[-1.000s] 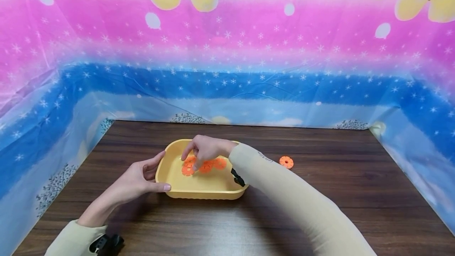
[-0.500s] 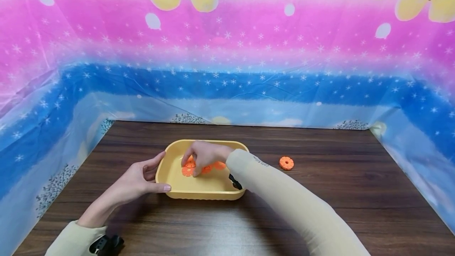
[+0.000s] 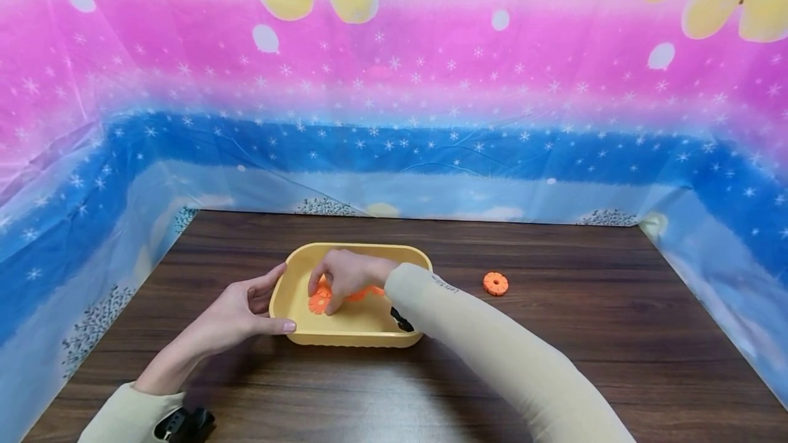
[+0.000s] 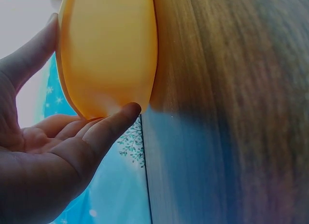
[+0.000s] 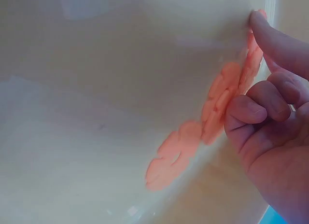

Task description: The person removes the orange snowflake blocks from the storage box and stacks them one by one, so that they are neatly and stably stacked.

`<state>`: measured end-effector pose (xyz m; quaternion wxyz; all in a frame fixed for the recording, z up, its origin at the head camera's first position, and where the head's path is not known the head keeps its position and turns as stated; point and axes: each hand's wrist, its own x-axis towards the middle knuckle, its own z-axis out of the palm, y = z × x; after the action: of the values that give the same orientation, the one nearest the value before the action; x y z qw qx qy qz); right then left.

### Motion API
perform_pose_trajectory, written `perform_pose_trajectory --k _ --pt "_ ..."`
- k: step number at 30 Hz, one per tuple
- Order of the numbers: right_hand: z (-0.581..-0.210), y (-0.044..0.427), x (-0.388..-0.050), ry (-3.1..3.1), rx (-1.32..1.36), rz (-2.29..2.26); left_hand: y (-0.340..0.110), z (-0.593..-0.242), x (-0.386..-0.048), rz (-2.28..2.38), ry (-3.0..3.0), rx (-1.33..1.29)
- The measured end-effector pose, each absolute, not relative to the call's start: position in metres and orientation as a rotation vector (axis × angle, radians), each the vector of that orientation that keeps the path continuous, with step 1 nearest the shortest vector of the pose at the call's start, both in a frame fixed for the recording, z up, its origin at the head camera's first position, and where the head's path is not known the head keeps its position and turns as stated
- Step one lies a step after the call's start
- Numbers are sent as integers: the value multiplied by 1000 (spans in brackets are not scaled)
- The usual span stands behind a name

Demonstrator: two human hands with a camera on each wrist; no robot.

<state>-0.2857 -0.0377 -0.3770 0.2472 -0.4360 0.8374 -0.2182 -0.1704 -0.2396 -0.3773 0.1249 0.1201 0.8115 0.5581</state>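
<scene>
A yellow rectangular tray (image 3: 357,338) stands on the table. My left hand (image 3: 230,313) grips its left end, with the thumb over the front corner and the fingers along the side. Inside the tray is my right hand (image 3: 349,275), thumb and forefinger down around an orange notched disc (image 3: 318,303). In the right wrist view its remaining fingers are curled. More orange discs (image 5: 174,156) lie on the tray floor beside the hand, partly hidden by it in the head view. How firmly the fingertips pinch is hard to see.
A loose orange disc with a centre hole (image 3: 495,284) lies on the dark wooden table (image 3: 585,320), right of the tray. A printed pink and blue cloth (image 3: 394,149) hangs behind and along both sides of the table.
My right hand has sunk lower into the tray and moved slightly left and nearer. The disc at its fingertips has shifted the same way. The left hand has kept its place.
</scene>
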Motion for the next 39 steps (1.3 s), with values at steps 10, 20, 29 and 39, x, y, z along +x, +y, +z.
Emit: perform_pose_trajectory --k 10,20,29,39 --pt "-376 -36 -284 2234 -1192 -597 -241 -379 -171 1598 2397 350" --pt "-377 -34 -288 2239 -1188 -614 -240 -377 -171 1607 2380 354" --pt "-378 -37 -286 2298 -1269 -630 -240 -379 -171 1645 2348 373" --pt "-378 -39 -283 2227 -1247 -708 -241 -379 -171 1621 2369 365"
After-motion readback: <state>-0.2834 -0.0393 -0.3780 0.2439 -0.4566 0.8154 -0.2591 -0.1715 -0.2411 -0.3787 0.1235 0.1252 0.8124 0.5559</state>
